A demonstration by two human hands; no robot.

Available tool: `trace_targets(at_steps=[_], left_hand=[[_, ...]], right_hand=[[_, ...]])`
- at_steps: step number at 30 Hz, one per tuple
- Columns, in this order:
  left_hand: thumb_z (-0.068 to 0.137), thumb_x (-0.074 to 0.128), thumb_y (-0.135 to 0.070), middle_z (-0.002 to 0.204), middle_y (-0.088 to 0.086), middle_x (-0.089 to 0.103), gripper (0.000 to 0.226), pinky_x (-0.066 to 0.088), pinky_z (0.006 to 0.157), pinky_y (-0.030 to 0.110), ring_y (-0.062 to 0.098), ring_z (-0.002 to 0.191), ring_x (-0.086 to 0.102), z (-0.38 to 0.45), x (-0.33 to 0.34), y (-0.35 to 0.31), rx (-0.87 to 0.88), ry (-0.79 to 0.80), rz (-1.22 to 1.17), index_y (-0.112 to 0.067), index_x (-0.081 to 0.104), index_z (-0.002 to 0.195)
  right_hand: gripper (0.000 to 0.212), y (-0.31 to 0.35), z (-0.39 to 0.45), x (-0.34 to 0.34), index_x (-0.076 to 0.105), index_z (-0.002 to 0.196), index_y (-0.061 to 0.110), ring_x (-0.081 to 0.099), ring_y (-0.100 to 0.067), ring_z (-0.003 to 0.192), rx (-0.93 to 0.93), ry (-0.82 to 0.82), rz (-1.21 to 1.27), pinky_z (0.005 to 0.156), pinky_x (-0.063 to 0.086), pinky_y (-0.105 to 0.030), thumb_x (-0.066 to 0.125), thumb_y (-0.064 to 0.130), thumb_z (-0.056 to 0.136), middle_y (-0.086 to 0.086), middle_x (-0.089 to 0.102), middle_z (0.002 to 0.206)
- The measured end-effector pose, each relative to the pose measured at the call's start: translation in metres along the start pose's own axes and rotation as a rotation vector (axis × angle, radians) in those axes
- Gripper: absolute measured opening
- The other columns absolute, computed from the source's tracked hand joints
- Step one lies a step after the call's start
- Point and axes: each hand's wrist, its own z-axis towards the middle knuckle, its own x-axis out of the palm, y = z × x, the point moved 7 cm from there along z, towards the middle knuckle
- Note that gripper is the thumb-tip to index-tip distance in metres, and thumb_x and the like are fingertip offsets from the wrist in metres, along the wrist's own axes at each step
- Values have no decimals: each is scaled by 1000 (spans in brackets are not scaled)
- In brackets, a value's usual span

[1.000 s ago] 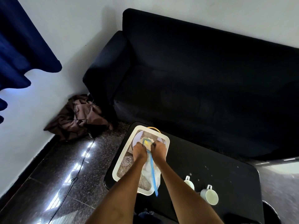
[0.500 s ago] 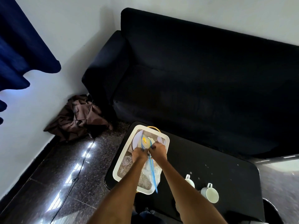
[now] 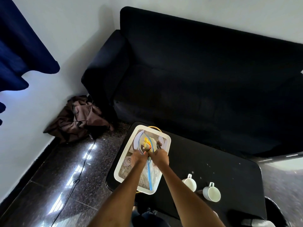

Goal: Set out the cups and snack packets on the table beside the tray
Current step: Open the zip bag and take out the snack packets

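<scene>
Partly hand-hidden snack packet [image 3: 146,143], contents unclear

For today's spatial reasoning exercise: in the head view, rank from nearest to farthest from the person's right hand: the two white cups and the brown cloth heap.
From the right hand:
1. Left cup, on table beside tray.
2. Right cup, farther right.
3. Brown cloth heap, on floor by wall.

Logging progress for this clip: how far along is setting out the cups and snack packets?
Done: two white cups stand on the black table, right of the tray. In hand: the left hand and right hand work over the tray at a clear blue-edged bag with a yellow packet. Left: no packets are on the table yet.
</scene>
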Motion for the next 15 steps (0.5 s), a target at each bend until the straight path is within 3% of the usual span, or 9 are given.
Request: trace_targets(at_steps=[3, 5, 8, 11, 15], left_hand=[[83, 65, -9, 115, 26, 66, 37, 56, 87, 48, 38, 102, 67, 0, 28, 24, -126, 159, -162, 9, 60, 115], [82, 65, -3, 111, 28, 66, 34, 55, 86, 51, 41, 101, 66, -1, 27, 29, -118, 152, -221, 12, 60, 112], [86, 60, -10, 109, 28, 67, 32, 53, 90, 41, 37, 103, 65, -2, 1, 20, 3, -45, -138, 10, 61, 110], [88, 58, -12, 111, 25, 67, 29, 50, 86, 37, 35, 104, 64, -8, -15, 1, 69, -178, -109, 5, 61, 111], [84, 63, -7, 117, 24, 66, 37, 52, 91, 38, 33, 108, 63, -17, 18, -6, 46, -47, -199, 0, 56, 119]], right_hand=[[24, -7, -2, 13, 50, 62, 8, 71, -38, 87, 31, 100, 94, 73, 58, -41, 60, 9, 83, -18, 66, 79], [29, -12, 0, 8, 47, 55, 8, 71, -40, 85, 15, 106, 113, 66, 58, -39, 56, 2, 81, -12, 57, 62], [18, -21, 9, -16, 62, 74, -6, 69, -42, 85, 1, -39, 128, 77, 57, -50, 51, 2, 85, -22, 68, 78], [24, -30, 11, -34, 67, 94, -4, 69, -37, 88, 83, -202, 207, 80, 57, -42, 52, 14, 89, -23, 71, 95], [44, -31, -1, -6, 63, 102, -3, 71, -31, 72, 218, 60, 142, 71, 61, -39, 62, 37, 83, -17, 70, 95]])
